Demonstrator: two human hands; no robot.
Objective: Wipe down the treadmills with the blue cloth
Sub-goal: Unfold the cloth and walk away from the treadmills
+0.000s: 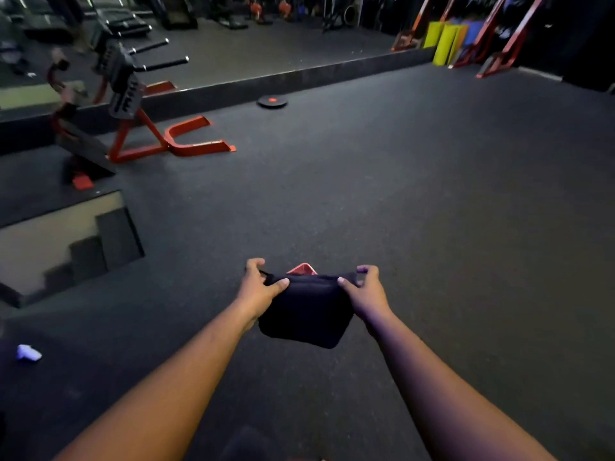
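Both my hands hold a dark pouch-like cloth (pixel 307 312) in front of me, above the rubber gym floor. My left hand (pixel 259 287) pinches its upper left corner and my right hand (pixel 364 291) pinches its upper right corner, stretching the top edge between them. In this dim light the cloth looks navy to black. A reddish-pink flat thing (pixel 303 269) sticks up just behind the top edge. Treadmills (pixel 126 21) show only dimly, in the mirror at the far left.
A red plate rack (pixel 166 134) with black pegs stands at the left by the wall mirror. A black disc (pixel 272 101) lies on the floor ahead. A stairwell opening (pixel 63 244) drops away at the left. Red frames and yellow mats (pixel 449 41) stand far right. A white scrap (pixel 28 352) lies lower left.
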